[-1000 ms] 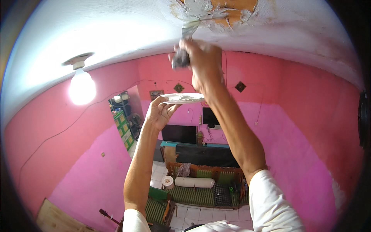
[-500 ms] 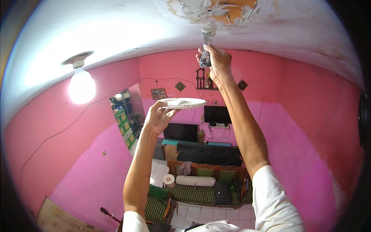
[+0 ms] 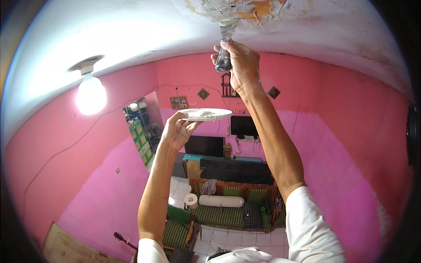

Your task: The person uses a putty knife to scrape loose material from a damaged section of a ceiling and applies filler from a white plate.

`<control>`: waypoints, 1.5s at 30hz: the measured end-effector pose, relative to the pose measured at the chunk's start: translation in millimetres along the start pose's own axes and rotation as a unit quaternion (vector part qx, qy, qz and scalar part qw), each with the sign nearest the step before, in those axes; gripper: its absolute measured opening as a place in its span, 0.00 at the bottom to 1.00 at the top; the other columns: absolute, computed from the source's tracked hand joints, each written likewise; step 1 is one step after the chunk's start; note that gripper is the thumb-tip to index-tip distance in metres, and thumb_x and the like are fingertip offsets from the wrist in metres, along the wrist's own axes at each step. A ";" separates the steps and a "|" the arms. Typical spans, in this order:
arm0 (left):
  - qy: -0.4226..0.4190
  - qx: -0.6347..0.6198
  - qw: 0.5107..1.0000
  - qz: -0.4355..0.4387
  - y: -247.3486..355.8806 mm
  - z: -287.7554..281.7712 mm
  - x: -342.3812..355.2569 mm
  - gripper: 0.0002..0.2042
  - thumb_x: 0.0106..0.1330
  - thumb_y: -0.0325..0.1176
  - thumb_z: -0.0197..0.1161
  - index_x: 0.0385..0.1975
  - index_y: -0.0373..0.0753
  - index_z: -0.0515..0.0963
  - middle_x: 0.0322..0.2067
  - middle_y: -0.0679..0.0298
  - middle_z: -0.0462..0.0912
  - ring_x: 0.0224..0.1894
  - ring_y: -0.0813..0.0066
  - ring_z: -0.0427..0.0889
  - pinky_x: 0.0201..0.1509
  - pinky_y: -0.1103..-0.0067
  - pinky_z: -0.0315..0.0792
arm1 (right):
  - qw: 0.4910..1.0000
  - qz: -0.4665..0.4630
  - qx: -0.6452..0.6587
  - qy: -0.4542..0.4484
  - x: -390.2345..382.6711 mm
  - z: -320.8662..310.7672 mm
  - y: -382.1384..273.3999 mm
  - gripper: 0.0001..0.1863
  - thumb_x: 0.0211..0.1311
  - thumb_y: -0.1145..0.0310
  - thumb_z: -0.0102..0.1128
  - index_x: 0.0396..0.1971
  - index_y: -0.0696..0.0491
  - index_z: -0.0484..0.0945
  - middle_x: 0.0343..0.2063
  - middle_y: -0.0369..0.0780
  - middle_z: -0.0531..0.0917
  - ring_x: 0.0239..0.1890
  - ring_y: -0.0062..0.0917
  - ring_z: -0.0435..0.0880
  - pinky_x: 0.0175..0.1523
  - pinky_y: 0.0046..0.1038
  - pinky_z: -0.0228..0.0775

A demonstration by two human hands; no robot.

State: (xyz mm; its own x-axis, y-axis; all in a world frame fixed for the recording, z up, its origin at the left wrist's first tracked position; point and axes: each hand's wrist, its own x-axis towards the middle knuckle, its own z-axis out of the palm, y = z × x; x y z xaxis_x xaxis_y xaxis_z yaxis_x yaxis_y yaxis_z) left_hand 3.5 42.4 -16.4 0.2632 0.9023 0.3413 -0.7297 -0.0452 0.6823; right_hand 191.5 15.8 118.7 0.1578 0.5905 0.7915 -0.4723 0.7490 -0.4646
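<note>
The putty knife [image 3: 223, 60] is raised overhead, its whitish-smeared blade pointing up at the near edge of a ragged coat of white filler [image 3: 211, 10] on the ceiling [image 3: 315, 48]. Whether the blade edge touches the surface is hard to tell. Next to the filler lies a bare orange-brown patch [image 3: 262, 8], with ridges and torn-looking edges about it. The right hand [image 3: 244, 62] has its fingers wrapped round the knife's dark, stained handle.

Lower and to the left, a white plate [image 3: 224, 115] carries a low spread of white paste [image 3: 205, 113]. The left hand [image 3: 176, 132] grips the plate by its left rim, thumb above and fingers spread beneath, roughly level.

For good work here, I would lay the blade nearly flat, press evenly, and pull in long strokes from the coated part onto the bare patch, feathering the outer edges so that no ridges stay. Small loads of paste should cling better overhead, and the plate would serve best held close under the blade to catch drips.

Farther out, a lit bulb [image 3: 91, 94] hangs at the left, its glare raking over the ceiling, which may help show up bumps. Well below are a green-striped sofa [image 3: 215, 217] with a pale bolster [image 3: 221, 201], and a white tub [image 3: 191, 200].
</note>
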 end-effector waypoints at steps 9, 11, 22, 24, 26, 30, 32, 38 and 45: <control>0.002 0.034 0.999 0.013 -3.6 15.0 2.6 0.19 0.59 0.29 0.51 0.44 0.21 0.60 0.44 0.42 0.69 0.48 0.57 0.75 0.54 0.76 0.75 | 1.000 -0.012 0.013 -0.001 -22.6 29.7 -29.2 0.13 0.53 0.74 0.56 0.33 0.70 0.74 0.24 0.47 0.79 0.20 0.29 0.81 0.24 0.25 0.76; 0.005 0.033 0.999 0.005 -2.0 18.2 -0.3 0.18 0.59 0.30 0.51 0.44 0.22 0.61 0.43 0.43 0.70 0.47 0.58 0.75 0.54 0.76 0.74 | 0.999 -0.041 0.003 0.000 -33.0 39.7 -32.5 0.12 0.53 0.74 0.55 0.31 0.71 0.74 0.23 0.46 0.78 0.19 0.29 0.80 0.22 0.25 0.75; -0.042 0.009 0.999 0.033 8.2 14.9 -35.5 0.14 0.58 0.28 0.50 0.41 0.25 0.65 0.41 0.46 0.73 0.43 0.59 0.77 0.46 0.75 0.78 | 0.992 -0.004 -0.070 -0.103 -124.7 50.4 -55.5 0.19 0.57 0.69 0.53 0.45 0.66 0.72 0.28 0.45 0.78 0.19 0.20 0.77 0.22 0.20 0.68; -0.050 -0.014 0.999 -0.013 7.4 5.6 -42.4 0.15 0.58 0.27 0.49 0.43 0.26 0.65 0.42 0.48 0.74 0.44 0.61 0.77 0.45 0.75 0.78 | 0.994 0.045 -0.058 -0.087 -148.7 35.0 -58.0 0.20 0.59 0.67 0.53 0.48 0.64 0.70 0.29 0.44 0.77 0.18 0.19 0.74 0.22 0.19 0.66; 0.000 0.023 1.000 0.014 -1.6 13.6 -59.9 0.17 0.56 0.25 0.48 0.45 0.24 0.63 0.42 0.49 0.74 0.45 0.62 0.77 0.49 0.74 0.76 | 0.990 0.079 -0.093 -0.077 -169.6 6.4 -53.9 0.20 0.59 0.66 0.53 0.48 0.64 0.70 0.29 0.43 0.76 0.17 0.18 0.74 0.21 0.19 0.65; 0.064 0.020 0.997 0.044 -36.2 -19.6 -99.2 0.16 0.57 0.23 0.48 0.46 0.24 0.63 0.42 0.52 0.74 0.44 0.66 0.77 0.48 0.74 0.75 | 0.978 0.164 -0.128 -0.018 -236.0 -56.8 -22.6 0.18 0.58 0.65 0.53 0.43 0.62 0.72 0.27 0.41 0.76 0.15 0.18 0.72 0.16 0.18 0.62; 0.034 -0.017 0.999 0.025 -59.0 -35.8 -114.8 0.14 0.60 0.23 0.49 0.44 0.23 0.65 0.37 0.55 0.76 0.35 0.71 0.78 0.37 0.78 0.77 | 0.973 0.198 -0.112 0.033 -275.0 -92.8 -9.4 0.14 0.57 0.67 0.54 0.38 0.61 0.73 0.25 0.40 0.76 0.14 0.19 0.72 0.16 0.18 0.64; 0.086 -0.047 0.995 0.009 -127.7 -81.5 -157.4 0.23 0.54 0.21 0.55 0.50 0.23 0.57 0.46 0.49 0.68 0.48 0.62 0.75 0.52 0.71 0.75 | 0.927 0.324 -0.112 0.152 -354.6 -156.2 13.1 0.14 0.60 0.68 0.53 0.42 0.59 0.74 0.25 0.41 0.79 0.15 0.19 0.74 0.17 0.20 0.66; 0.154 -0.064 0.986 0.001 -170.0 -98.4 -187.4 0.26 0.52 0.19 0.58 0.52 0.26 0.57 0.47 0.49 0.70 0.49 0.61 0.74 0.53 0.65 0.74 | 0.904 0.362 -0.189 0.125 -359.6 -162.6 14.2 0.15 0.60 0.68 0.53 0.44 0.60 0.74 0.26 0.42 0.80 0.16 0.17 0.75 0.19 0.18 0.66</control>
State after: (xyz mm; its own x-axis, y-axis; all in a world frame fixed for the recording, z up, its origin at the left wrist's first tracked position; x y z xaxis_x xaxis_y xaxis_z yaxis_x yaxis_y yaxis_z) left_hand 16.1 -76.9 -259.9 0.0730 0.9905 0.1167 -0.8082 -0.0098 0.5888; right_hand 269.2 -137.0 -237.1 0.1392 0.9813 0.1328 -0.2078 0.1601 -0.9650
